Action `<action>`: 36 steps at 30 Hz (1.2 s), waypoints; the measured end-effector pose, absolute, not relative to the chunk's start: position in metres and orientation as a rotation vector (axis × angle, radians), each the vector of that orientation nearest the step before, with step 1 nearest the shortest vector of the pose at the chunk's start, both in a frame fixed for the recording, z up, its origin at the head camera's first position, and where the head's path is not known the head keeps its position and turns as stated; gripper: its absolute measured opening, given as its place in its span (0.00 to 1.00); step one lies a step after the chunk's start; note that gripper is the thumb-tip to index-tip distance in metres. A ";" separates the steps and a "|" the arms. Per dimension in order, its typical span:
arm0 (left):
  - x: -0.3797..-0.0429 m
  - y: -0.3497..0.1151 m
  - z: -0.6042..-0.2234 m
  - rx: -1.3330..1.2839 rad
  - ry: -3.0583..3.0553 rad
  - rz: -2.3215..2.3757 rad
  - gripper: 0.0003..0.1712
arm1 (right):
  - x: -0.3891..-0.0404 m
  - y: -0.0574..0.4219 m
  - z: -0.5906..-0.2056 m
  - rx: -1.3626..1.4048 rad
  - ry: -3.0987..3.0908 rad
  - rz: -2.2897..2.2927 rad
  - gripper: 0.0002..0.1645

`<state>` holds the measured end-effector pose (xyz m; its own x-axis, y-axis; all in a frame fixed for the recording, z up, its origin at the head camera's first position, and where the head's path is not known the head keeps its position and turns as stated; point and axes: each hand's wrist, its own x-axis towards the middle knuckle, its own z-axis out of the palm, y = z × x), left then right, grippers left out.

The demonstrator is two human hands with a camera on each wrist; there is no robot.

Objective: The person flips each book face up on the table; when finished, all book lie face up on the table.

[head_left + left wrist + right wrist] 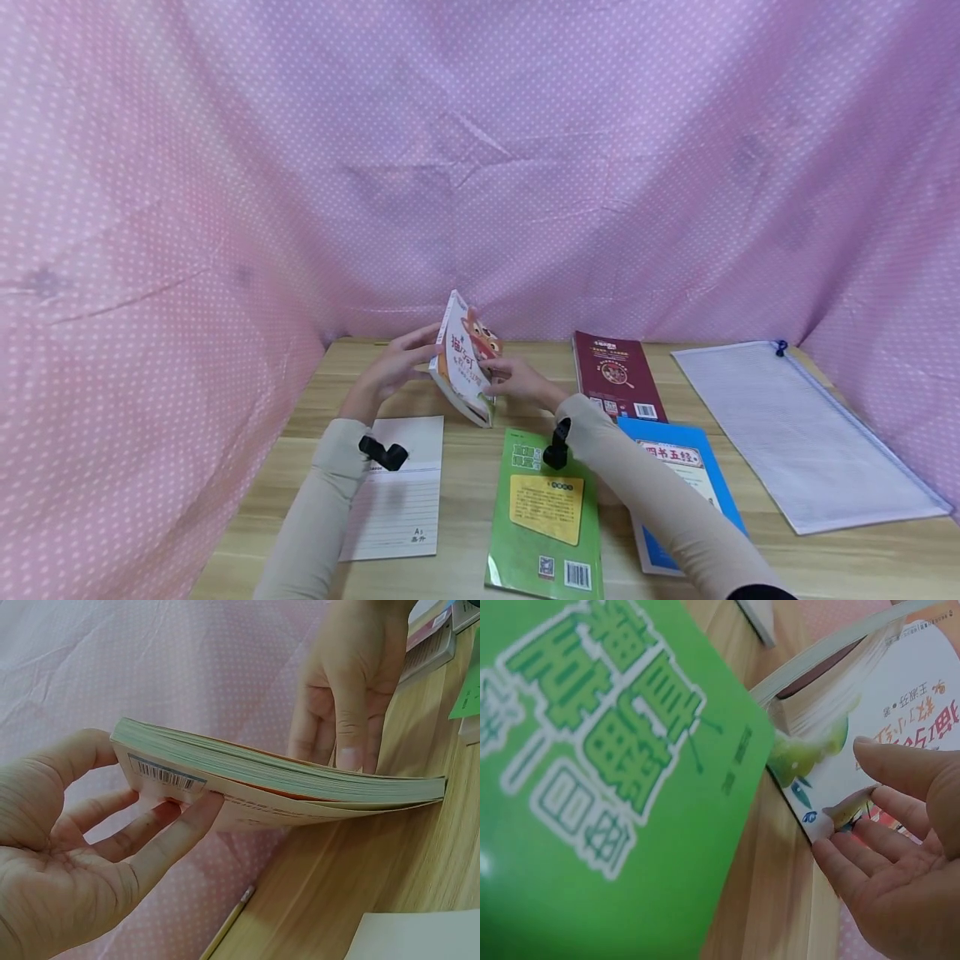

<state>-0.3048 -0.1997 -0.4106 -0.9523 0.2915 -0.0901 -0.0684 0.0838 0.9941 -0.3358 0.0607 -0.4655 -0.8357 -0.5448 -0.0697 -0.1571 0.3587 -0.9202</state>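
Note:
A white paperback book with a cartoon fox-like animal on its cover is tilted up at the back of the table. My left hand holds it at the spine side. In the left wrist view, fingers of this hand lie against the back cover near the barcode, and another digit meets the corner. My right hand is at the front cover, its fingers loosely extended. Seen from the right wrist, those fingertips touch the cover close to its edge.
A lined notepad lies at front left and a green book at front middle. A maroon book and a blue book lie right of it. A white mesh pouch is far right. A pencil lies by the pink curtain.

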 end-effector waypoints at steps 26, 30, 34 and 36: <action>-0.298 -0.215 -0.424 0.151 2.155 1.873 0.35 | -0.351 0.080 -0.471 -0.612 2.425 -1.265 0.39; -0.296 -0.214 -0.430 0.146 2.167 1.847 0.35 | -0.351 0.083 -0.468 -0.621 2.479 -1.201 0.38; -0.294 -0.212 -0.437 0.124 2.151 1.845 0.34 | -0.352 0.087 -0.469 -0.626 2.522 -1.138 0.36; -0.293 -0.210 -0.440 0.102 2.146 1.841 0.34 | -0.353 0.089 -0.471 -0.634 2.532 -1.121 0.36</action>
<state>-0.2934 -0.2103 -0.4401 -0.9491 0.2530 -0.1874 -0.1467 0.1711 0.9743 -0.3532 0.0888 -0.4705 -0.8574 -0.5063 -0.0921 -0.2721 0.5980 -0.7539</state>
